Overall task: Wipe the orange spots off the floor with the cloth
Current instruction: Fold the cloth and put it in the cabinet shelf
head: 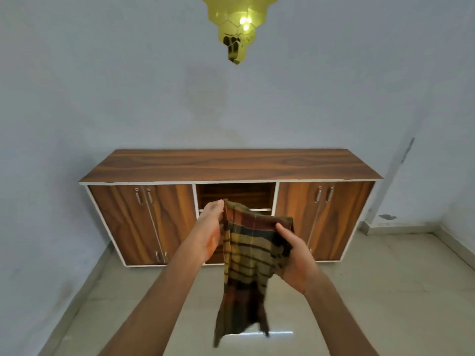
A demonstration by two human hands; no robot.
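Observation:
A checked cloth in yellow, brown and dark stripes hangs in the air between my hands, its lower end dangling above the floor. My left hand pinches its upper left corner. My right hand grips its right edge, fingers closed over the fabric. The pale tiled floor lies below; I see no orange spots on the part that shows.
A low wooden cabinet with two pairs of doors and an open middle shelf stands against the wall straight ahead. A gold hexagon decoration hangs on the wall above. Grey walls close in on the left and right.

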